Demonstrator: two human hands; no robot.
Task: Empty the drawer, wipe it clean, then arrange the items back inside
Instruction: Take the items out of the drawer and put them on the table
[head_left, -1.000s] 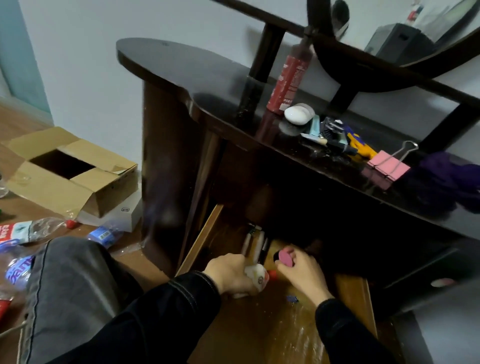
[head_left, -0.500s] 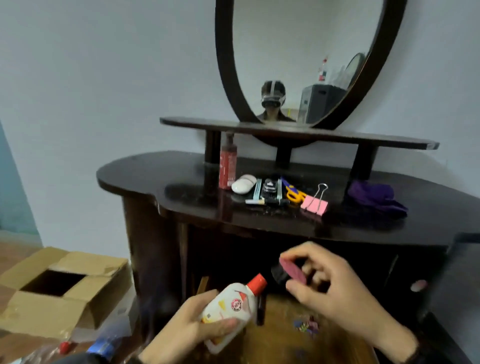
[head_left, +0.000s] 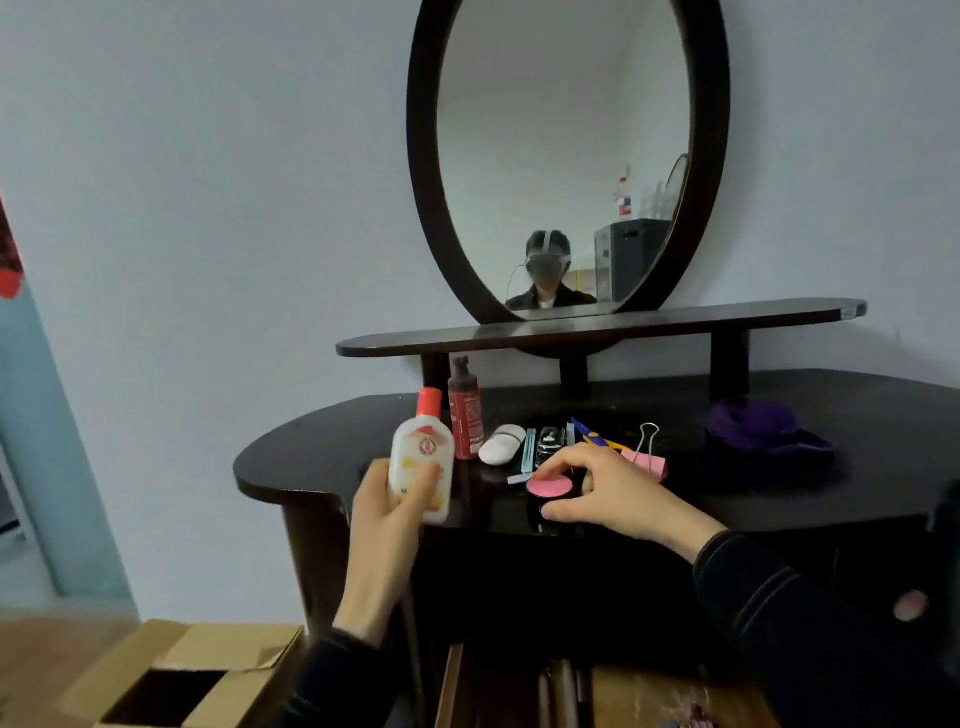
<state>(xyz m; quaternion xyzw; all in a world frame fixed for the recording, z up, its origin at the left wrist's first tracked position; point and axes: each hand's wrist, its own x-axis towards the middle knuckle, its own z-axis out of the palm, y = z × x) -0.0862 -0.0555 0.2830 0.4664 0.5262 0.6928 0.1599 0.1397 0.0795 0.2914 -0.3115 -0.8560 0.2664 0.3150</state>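
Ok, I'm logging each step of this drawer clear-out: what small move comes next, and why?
Probably set the white red-capped bottle down on the dresser top, left of the red pump bottle: the left hand holds it upright off the surface; that spot looks bare.

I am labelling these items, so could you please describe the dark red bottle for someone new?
Below the oval mirror is a dark dressing table with a row of small items. At the row's left end, beside the left shelf post, stands the dark red bottle. Unlike its flat-lying neighbours it stands upright on the tabletop, slim with a dark cap.
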